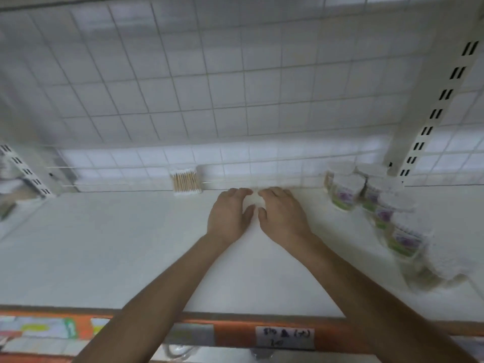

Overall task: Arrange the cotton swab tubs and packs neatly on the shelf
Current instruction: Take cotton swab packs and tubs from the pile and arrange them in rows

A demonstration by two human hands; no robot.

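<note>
- My left hand (229, 214) and right hand (281, 214) meet at the back of the white shelf (104, 244), fingers curled round a pale object (252, 200) too blurred to name.
- A cotton swab pack (186, 182) stands against the wire back (235, 100), left of my hands.
- Swab tubs (345, 193) cluster at the right.

Brightness: fairly bright and even; the white shelf (104, 244) and tiled wall (183, 74) look pale and washed out.
Light source: out of view; soft and diffuse.
Shadows: faint, with soft edges beside the forearms.
Overexposure: whatever lies between the left hand (230, 213) and right hand (282, 213) melts into the shelf's white.
Blur: the whole frame is soft. Smear is heaviest on the tubs (345, 192) at right, their labels unreadable; the pack of swabs (186, 180) is somewhat clearer.
Distortion: wide-angle bending tilts the slotted upright (432, 113) and curves the tile lines.
</note>
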